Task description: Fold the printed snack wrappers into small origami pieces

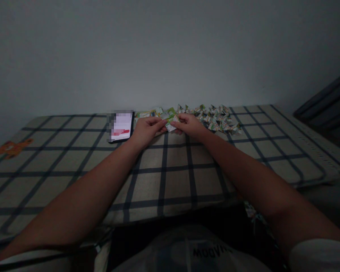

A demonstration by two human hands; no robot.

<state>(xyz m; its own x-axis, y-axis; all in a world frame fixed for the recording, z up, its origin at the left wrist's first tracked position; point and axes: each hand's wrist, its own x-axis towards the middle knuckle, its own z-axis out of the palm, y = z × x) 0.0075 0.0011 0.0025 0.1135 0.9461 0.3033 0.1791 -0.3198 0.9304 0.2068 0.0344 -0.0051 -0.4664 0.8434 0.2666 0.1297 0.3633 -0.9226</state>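
Between both hands is a green and white printed paper packet (171,121), held a little above the checked cloth. My left hand (148,129) pinches its left side between thumb and fingers. From the other side, my right hand (189,124) grips it with the thumb on top and the fingers behind. Flat printed packets (149,113) in green and yellow lie just behind my left hand. Right of my right hand sits a cluster of folded, pointed paper pieces (215,117) in similar print. The undersides of the fingers are hidden.
A phone (121,126) with a lit screen lies left of my left hand. An orange cut-out figure (11,148) is at the far left. The checked cloth (175,181) covers the table, which meets a plain wall (170,56). Dark slatted furniture (328,102) stands at the right.
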